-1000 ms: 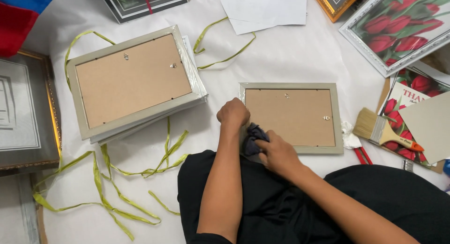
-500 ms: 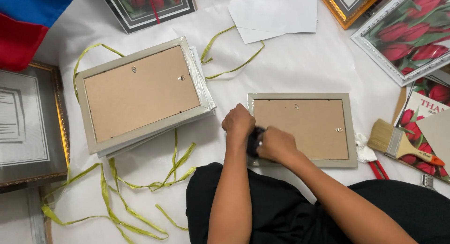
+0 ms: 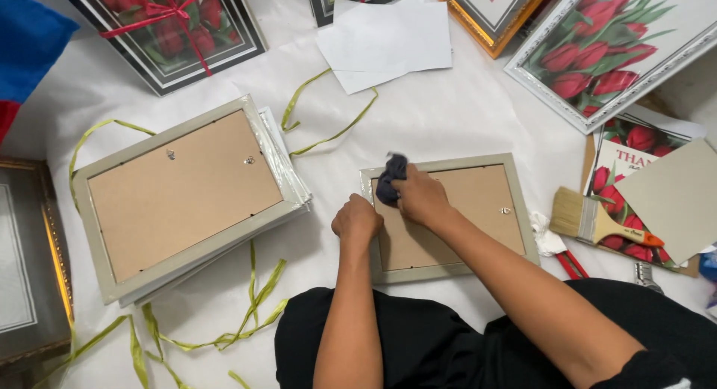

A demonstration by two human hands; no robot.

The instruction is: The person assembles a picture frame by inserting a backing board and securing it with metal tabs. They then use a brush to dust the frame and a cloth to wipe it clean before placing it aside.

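A grey picture frame (image 3: 478,217) lies face down on the white sheet, its brown backing board up. My right hand (image 3: 422,196) presses a dark cloth (image 3: 390,176) onto the frame's upper left corner. My left hand (image 3: 357,218) rests in a loose fist on the frame's left edge, holding it in place. Both forearms reach out over my black-clothed lap.
A stack of face-down grey frames (image 3: 183,191) lies at left, with yellow-green ribbons (image 3: 246,314) strewn around. A paintbrush (image 3: 597,221) and red-handled tool (image 3: 573,266) lie at right beside tulip prints (image 3: 620,49). White paper sheets (image 3: 388,41) and further frames lie at the top.
My right hand has moved the cloth from the frame's lower left edge up to its upper left corner. The view has shifted closer and downward.
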